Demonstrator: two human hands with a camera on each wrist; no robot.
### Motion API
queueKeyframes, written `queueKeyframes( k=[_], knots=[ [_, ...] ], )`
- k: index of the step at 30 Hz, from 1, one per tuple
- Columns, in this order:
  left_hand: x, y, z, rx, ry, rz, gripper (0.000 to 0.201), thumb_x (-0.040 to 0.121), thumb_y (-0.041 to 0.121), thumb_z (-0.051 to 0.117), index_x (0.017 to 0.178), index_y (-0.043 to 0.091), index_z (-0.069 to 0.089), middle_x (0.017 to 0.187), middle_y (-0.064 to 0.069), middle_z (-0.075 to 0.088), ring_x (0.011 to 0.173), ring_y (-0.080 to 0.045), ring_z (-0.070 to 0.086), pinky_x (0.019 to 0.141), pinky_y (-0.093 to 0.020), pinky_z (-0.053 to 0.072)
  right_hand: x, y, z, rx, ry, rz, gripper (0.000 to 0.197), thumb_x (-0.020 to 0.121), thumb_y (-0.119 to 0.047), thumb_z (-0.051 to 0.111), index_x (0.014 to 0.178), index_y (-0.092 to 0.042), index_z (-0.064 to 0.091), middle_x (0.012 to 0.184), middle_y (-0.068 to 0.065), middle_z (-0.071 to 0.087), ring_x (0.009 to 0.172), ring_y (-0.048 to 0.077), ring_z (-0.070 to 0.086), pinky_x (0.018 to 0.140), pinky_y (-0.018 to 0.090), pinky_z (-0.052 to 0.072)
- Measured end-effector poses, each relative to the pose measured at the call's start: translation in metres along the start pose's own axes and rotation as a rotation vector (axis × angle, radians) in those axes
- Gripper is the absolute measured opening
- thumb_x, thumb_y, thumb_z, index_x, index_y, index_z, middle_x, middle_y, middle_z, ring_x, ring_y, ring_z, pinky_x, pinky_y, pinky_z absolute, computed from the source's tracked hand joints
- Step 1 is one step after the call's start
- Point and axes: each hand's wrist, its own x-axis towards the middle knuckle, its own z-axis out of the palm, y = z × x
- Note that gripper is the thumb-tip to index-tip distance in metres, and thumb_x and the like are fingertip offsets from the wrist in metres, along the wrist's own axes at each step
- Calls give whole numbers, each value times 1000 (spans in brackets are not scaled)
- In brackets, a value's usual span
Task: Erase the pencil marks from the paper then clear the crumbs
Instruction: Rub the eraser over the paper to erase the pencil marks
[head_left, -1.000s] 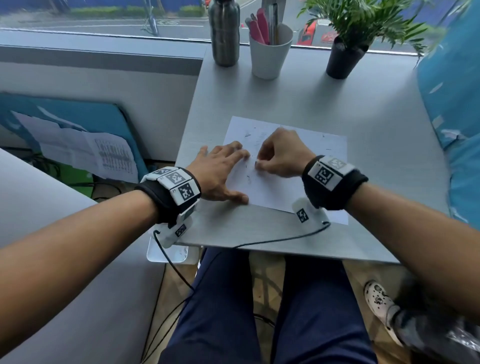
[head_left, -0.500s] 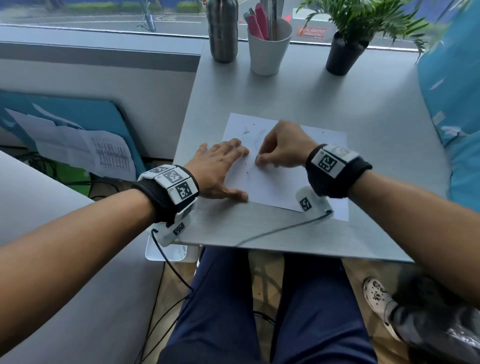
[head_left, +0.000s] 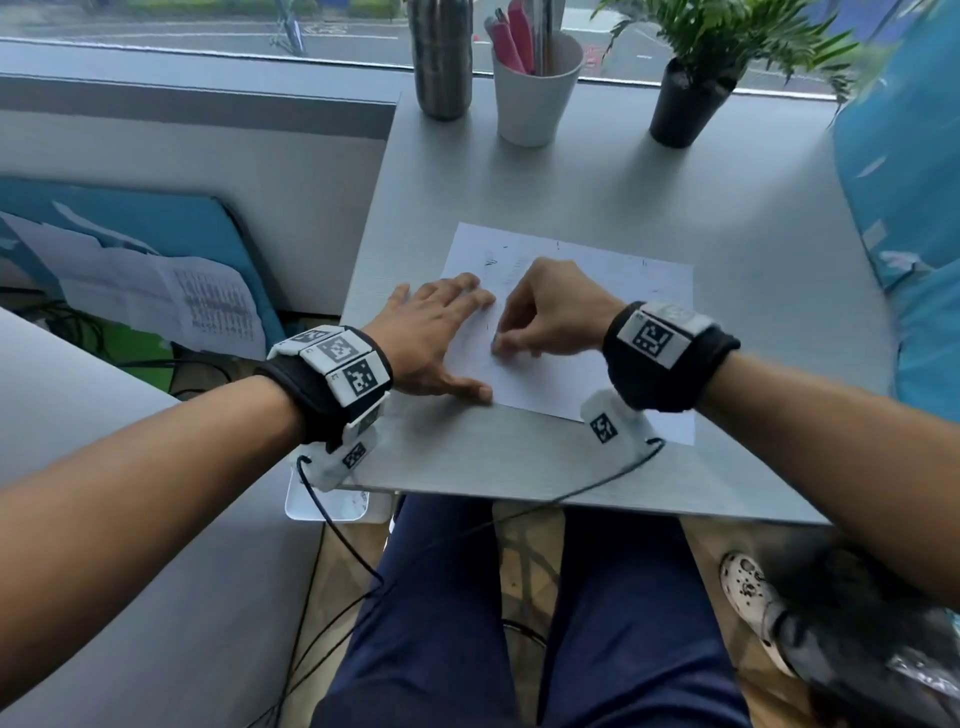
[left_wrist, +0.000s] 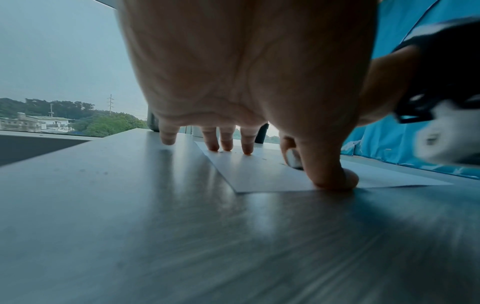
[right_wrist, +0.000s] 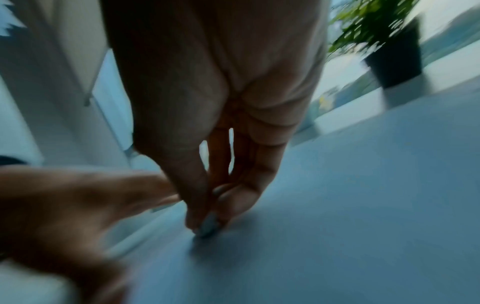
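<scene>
A white sheet of paper (head_left: 613, 291) with faint pencil marks lies on the grey table (head_left: 727, 218). My left hand (head_left: 436, 338) rests flat with spread fingers on the paper's left edge, thumb (left_wrist: 335, 176) pressing near its front corner. My right hand (head_left: 550, 317) pinches a small pale eraser (right_wrist: 207, 226) between thumb and fingers, its tip touching the paper just right of my left hand. In the left wrist view the eraser (left_wrist: 293, 160) shows beyond the thumb, and small crumbs (left_wrist: 265, 158) lie on the paper (left_wrist: 259, 172). The right wrist view is blurred.
At the table's far edge stand a steel bottle (head_left: 441, 57), a white cup of pens (head_left: 535, 88) and a potted plant (head_left: 691, 88). A blue cushion (head_left: 914, 208) borders the right side. The table's near edge is just behind my wrists.
My right hand with the eraser has shifted slightly back and forth over the same patch of paper. The left hand stays pressed on the sheet.
</scene>
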Motion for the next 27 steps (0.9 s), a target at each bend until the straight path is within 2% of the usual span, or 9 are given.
queueKeyframes(
  k=[3,7,10,12,16,18,20,24,27],
  knots=[
    [1,2,1,17,2,5,118,64,83,61,156,31,8,165,3,-2,151,-23,6,120,-54,7,12,9,-12,35,119,79,10,74,-21,77,78,-12,79,66,2,73,54,8,65,53,14,47],
    [2,-1,1,24,-23,0,124,62,87,59,156,30,1,165,5,-7,151,-20,0,121,-53,8,-3,-7,9,-27,-32,-42,10,70,-20,76,73,-11,78,64,5,72,58,14,67,56,25,55],
    [3,0,-1,43,-36,3,124,61,88,58,157,32,1,165,6,-7,151,-20,0,120,-54,8,14,11,-14,85,81,106,10,72,-20,79,76,-11,79,64,5,72,49,9,64,55,21,54],
    [2,2,-1,42,-44,0,124,63,86,59,157,31,0,165,6,-8,151,-20,-1,120,-55,5,14,9,-8,32,131,76,10,71,-20,76,73,-10,78,66,6,73,54,10,61,56,20,51],
    [-2,1,-2,20,-50,-2,123,64,84,59,157,31,-3,164,6,-11,151,-18,-3,121,-52,4,1,-6,6,-11,-22,-9,10,70,-19,75,68,-10,76,57,4,69,50,12,64,52,22,52],
    [-2,3,-4,23,-60,-3,122,65,84,59,157,32,-3,164,7,-13,151,-17,-4,121,-51,5,13,7,-11,88,75,100,8,71,-19,77,73,-11,78,59,2,70,48,8,64,54,21,54],
    [-2,4,-4,28,-64,-1,123,65,84,59,157,32,-4,164,8,-14,151,-16,-6,121,-52,4,15,8,-9,51,142,86,10,70,-20,76,74,-11,78,63,4,71,53,9,63,59,25,57],
    [-3,2,-3,21,-77,-9,123,66,83,58,156,32,-7,163,8,-17,151,-15,-9,121,-51,3,0,-9,8,-6,-47,-37,8,70,-18,76,70,-9,77,60,3,71,50,8,61,51,21,52],
    [-2,3,-3,25,-76,0,122,67,83,58,156,32,-7,163,8,-17,151,-15,-9,122,-50,3,18,9,-14,125,114,119,9,72,-18,78,77,-10,79,65,4,73,51,10,65,54,19,53]
  ],
)
